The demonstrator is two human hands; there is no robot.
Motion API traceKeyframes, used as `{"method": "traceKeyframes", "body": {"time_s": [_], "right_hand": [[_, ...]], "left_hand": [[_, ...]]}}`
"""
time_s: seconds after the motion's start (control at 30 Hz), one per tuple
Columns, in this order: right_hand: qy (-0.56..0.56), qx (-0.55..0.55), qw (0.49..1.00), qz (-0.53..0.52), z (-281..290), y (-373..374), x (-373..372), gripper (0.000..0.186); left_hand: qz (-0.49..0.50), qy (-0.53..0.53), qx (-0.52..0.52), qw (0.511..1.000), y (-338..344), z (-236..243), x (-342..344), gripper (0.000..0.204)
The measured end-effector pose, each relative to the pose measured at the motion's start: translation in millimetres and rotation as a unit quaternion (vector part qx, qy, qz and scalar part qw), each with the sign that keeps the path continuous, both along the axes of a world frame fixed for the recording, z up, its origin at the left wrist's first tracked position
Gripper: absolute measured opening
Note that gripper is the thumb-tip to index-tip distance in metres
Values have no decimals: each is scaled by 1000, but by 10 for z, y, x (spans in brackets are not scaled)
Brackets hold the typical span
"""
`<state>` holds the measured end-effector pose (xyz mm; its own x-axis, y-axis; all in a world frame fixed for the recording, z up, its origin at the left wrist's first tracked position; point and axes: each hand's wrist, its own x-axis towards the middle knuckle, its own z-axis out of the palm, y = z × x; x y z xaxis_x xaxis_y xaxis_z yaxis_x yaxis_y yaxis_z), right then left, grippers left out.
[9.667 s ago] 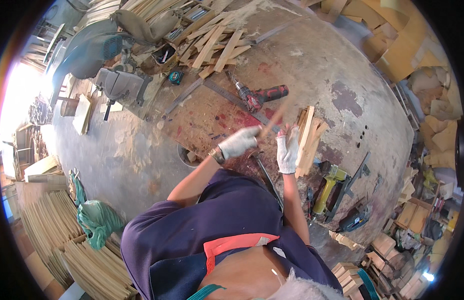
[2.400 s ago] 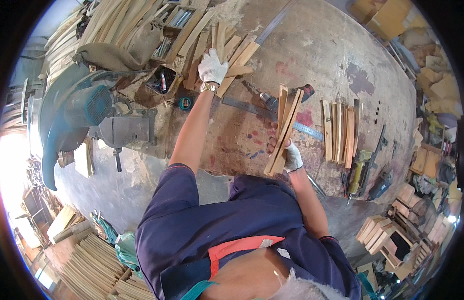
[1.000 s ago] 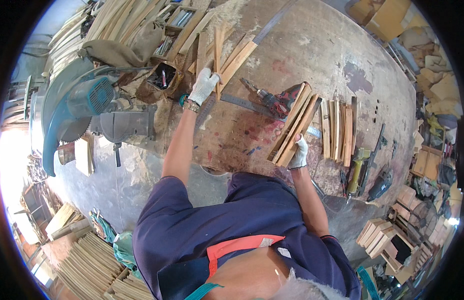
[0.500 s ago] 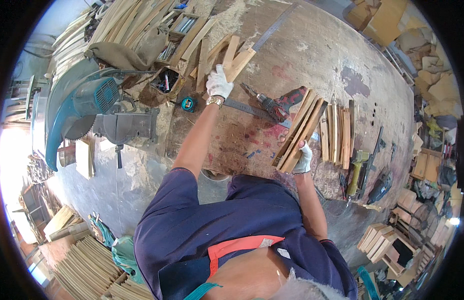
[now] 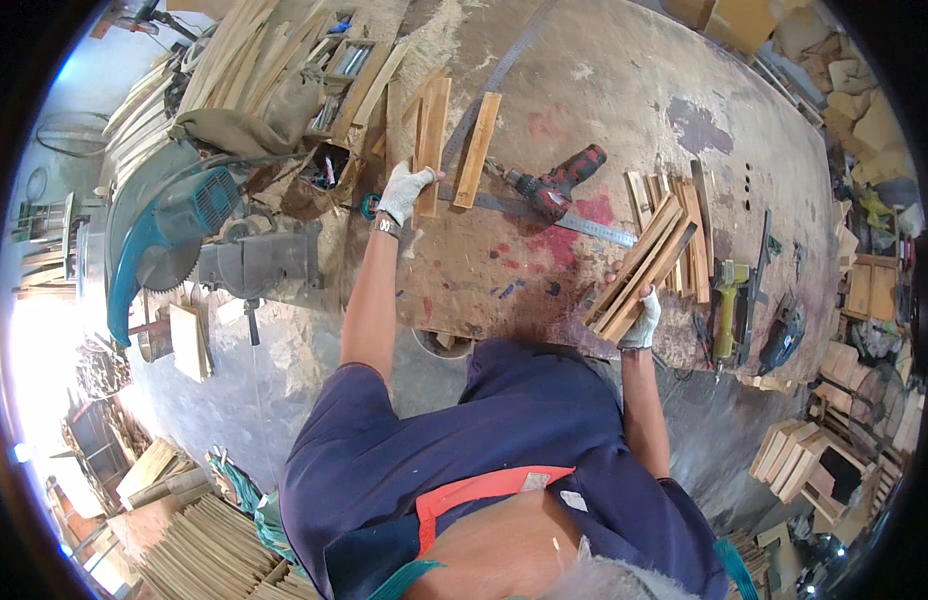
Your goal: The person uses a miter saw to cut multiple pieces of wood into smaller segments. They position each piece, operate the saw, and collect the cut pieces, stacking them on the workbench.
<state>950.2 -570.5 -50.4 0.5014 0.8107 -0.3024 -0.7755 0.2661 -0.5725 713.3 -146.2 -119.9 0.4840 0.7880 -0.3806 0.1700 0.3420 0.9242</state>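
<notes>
Both my hands wear white gloves. My left hand (image 5: 407, 192) is closed round the lower end of a pair of upright-pointing wooden slats (image 5: 433, 135) at the left of the workbench. Just right of them, a single slat (image 5: 477, 150) lies apart on the bench. My right hand (image 5: 641, 322) grips a bundle of wooden slats (image 5: 639, 268), held at a slant near the bench's front edge. Behind that bundle more slats (image 5: 698, 245) lie side by side, partly covered by it.
A red and black cordless drill (image 5: 549, 190) lies mid-bench, beside a steel ruler (image 5: 594, 229). A teal mitre saw (image 5: 189, 215) stands at the left, a tape measure (image 5: 370, 206) near my left wrist. At the right lie a yellow-green air tool (image 5: 727, 300) and a dark power tool (image 5: 784, 332).
My right hand has carried its bundle rightward, over the row of slats. My left hand has shifted left, and one slat now lies separate from those it holds.
</notes>
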Motion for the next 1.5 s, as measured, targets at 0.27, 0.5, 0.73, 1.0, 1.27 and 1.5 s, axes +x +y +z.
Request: {"method": "traceKeyframes", "body": {"time_s": [0.27, 0.5, 0.73, 1.0, 1.27, 1.5], "right_hand": [[-7, -49, 996, -72, -138, -166, 22, 78], [-9, -89, 991, -96, -97, -680, 159, 72], [-181, -363, 906, -119, -109, -1097, 757, 69], [-529, -476, 701, 35, 102, -615, 1672, 101], [-663, -449, 599, -21, -152, -454, 2545, 88], [-550, -513, 629, 196, -589, -111, 3198, 105]], "left_hand": [[-27, 334, 280, 900, -466, -19, 492, 80], [-50, 379, 341, 859, -696, -114, 765, 70], [-33, 284, 355, 890, -1078, 340, 613, 86], [3, -133, -52, 990, -3360, 474, 2011, 51], [-13, 27, -43, 999, -3935, -312, 3146, 65], [48, -82, -271, 958, -3696, -214, 3231, 56]]}}
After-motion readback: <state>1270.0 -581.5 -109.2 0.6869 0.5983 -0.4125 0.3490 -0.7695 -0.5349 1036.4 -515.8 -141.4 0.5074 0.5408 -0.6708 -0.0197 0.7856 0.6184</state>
